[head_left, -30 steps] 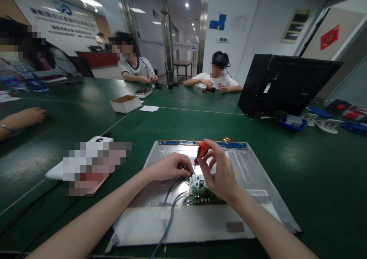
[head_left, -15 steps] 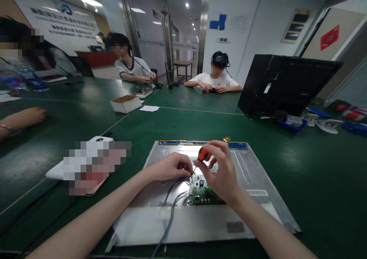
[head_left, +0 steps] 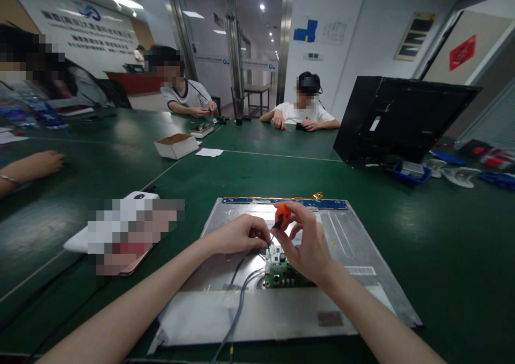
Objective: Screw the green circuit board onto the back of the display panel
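Note:
My right hand [head_left: 308, 240] grips the orange-and-black handle of a small screwdriver [head_left: 282, 216] between thumb and fingers. Its thin shaft slants down to the upper left corner of a green circuit board [head_left: 277, 273]. Fingertips of my left hand [head_left: 247, 232] are pinched together at that corner, by the screwdriver's tip; what they hold, if anything, is hidden. The board sits on the metal back of a flat display panel [head_left: 350, 246], partly covered by my right hand. Grey cables [head_left: 240, 305] run from the board's left side toward the front edge.
Left of the panel lie a white device [head_left: 86, 238] and a pink phone-like one [head_left: 145, 246]. An open white box [head_left: 177, 147] stands farther back. At the right are a black monitor housing [head_left: 406, 119] and a blue tray [head_left: 411, 174]. Several people sit around the green table [head_left: 257, 170].
The screwdriver handle has turned in my right fingers and tilted more upright, shifting slightly left. My left hand stays put. Across the table, a person's hand has moved away from a black object.

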A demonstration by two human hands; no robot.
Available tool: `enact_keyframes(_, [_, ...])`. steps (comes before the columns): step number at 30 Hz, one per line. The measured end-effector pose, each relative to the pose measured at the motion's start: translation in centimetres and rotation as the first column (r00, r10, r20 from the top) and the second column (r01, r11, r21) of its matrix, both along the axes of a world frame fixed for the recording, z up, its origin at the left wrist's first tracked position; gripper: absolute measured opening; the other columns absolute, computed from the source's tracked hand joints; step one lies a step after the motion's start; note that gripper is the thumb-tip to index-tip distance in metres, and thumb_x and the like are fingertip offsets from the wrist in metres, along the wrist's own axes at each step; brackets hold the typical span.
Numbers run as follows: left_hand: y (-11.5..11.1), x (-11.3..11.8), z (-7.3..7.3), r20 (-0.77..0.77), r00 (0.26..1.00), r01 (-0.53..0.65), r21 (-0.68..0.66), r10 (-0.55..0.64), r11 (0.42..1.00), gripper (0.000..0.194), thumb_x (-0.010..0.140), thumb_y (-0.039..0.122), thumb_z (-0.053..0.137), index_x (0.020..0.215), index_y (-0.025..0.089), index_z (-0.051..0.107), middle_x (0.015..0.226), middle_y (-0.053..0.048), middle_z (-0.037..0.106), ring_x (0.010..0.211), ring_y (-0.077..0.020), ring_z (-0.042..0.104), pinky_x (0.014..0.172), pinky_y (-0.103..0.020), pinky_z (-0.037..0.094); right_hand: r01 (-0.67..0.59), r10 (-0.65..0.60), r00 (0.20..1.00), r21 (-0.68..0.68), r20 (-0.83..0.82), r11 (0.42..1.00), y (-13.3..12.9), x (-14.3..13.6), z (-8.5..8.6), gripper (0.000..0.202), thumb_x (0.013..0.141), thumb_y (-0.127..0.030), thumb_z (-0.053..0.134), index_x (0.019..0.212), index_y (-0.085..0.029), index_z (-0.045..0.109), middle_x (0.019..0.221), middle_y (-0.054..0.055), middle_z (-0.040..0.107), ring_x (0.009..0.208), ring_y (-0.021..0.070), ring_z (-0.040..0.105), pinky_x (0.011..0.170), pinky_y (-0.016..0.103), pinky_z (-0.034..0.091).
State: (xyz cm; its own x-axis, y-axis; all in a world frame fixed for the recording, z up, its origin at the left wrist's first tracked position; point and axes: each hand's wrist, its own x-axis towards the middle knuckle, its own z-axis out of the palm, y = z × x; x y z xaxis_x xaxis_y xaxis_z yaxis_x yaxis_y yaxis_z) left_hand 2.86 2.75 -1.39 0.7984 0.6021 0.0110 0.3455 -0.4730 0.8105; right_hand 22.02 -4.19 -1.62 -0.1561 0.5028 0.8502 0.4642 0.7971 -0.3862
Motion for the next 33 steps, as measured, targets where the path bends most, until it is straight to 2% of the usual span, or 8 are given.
enact_keyframes(2, [0.0,0.0,0.1,-0.005,1.0,0.002,-0.006,-0.002,1.0,0.004,0.08,0.019,0.069,0.077,0.017,0.069,0.071,0.001,0.063,0.068,-0.0142,0.054,0.064,-0.024,0.041,0.017,-0.016,0.998,0.017,-0.062,1.0,0.0,-0.1,-0.2,0.052,0.091,-0.021,0.063,0.134,-0.027,0.034,0.101,0.005,0.063,0.068,0.0131,0.062,0.046,0.021,0.049])
enact_keyframes(6, [0.0,0.0,0.2,-0.012,1.0,0.01,-0.038,-0.011,0.999,0.004,0.08,0.018,0.069,0.083,0.017,0.072,0.073,0.001,0.065,0.068,-0.014,0.055,0.064,-0.024,0.041,0.038,-0.037,0.992,-0.001,-0.117,0.999,0.1,-0.2,-0.3,0.051,0.089,-0.017,0.063,0.129,-0.027,0.034,0.097,0.002,0.058,0.068,0.012,0.06,0.046,0.019,0.047])
enact_keyframes(10, [-0.1,0.1,0.3,-0.012,1.0,0.007,-0.059,-0.008,0.998,0.003,0.079,0.017,0.068,0.08,0.016,0.071,0.073,0.001,0.065,0.068,-0.0142,0.056,0.063,-0.024,0.041,0.051,-0.05,0.993,0.009,-0.111,0.999,0.1,-0.1,0.0,0.049,0.09,-0.015,0.061,0.13,-0.026,0.036,0.106,0.006,0.055,0.071,0.0123,0.058,0.045,0.019,0.046])
enact_keyframes(15, [-0.2,0.1,0.3,-0.005,1.0,-0.003,-0.043,0.002,0.999,0.003,0.078,0.014,0.068,0.08,0.016,0.07,0.067,0.002,0.062,0.065,-0.0132,0.054,0.063,-0.024,0.041,0.065,-0.065,0.997,0.003,-0.048,0.998,-0.1,0.1,0.6,0.044,0.093,-0.014,0.058,0.131,-0.028,0.042,0.117,0.009,0.052,0.072,0.0121,0.059,0.049,0.023,0.052])
enact_keyframes(19, [-0.1,0.1,0.2,0.0,1.0,-0.005,-0.024,0.005,1.0,0.003,0.077,0.014,0.069,0.076,0.016,0.069,0.066,0.003,0.061,0.064,-0.0128,0.053,0.063,-0.024,0.041,0.062,-0.062,0.998,0.004,-0.016,0.998,-0.2,0.1,0.8,0.046,0.094,-0.013,0.057,0.135,-0.03,0.046,0.116,0.008,0.054,0.072,0.013,0.062,0.05,0.025,0.053])
enact_keyframes(25, [0.0,0.1,-0.1,-0.002,1.0,-0.02,-0.01,0.02,1.0,0.004,0.078,0.016,0.068,0.074,0.016,0.067,0.07,0.002,0.06,0.063,-0.0122,0.051,0.06,-0.023,0.04,-0.058,0.057,0.997,0.017,0.048,0.998,-0.2,0.0,0.5,0.053,0.093,-0.008,0.052,0.142,-0.027,0.04,0.11,0.008,0.066,0.076,0.0151,0.064,0.052,0.025,0.053])
enact_keyframes(30, [0.0,0.0,0.0,-0.016,1.0,-0.005,-0.008,0.005,1.0,0.006,0.079,0.018,0.067,0.073,0.016,0.067,0.069,0.002,0.06,0.065,-0.0129,0.051,0.061,-0.023,0.038,0.012,-0.01,0.999,0.048,-0.041,0.999,-0.2,-0.1,0.1,0.05,0.09,-0.024,0.065,0.132,-0.024,0.038,0.1,0.006,0.066,0.068,0.0147,0.064,0.047,0.023,0.05])
enact_keyframes(33, [0.0,0.0,0.1,-0.012,1.0,-0.002,-0.012,0.002,1.0,0.003,0.079,0.019,0.068,0.078,0.017,0.069,0.071,0.002,0.063,0.068,-0.0138,0.053,0.063,-0.023,0.04,0.034,-0.03,0.996,0.048,-0.088,0.998,-0.1,-0.1,0.1,0.046,0.09,-0.021,0.065,0.127,-0.025,0.038,0.097,0.004,0.063,0.067,0.013,0.062,0.046,0.021,0.048])
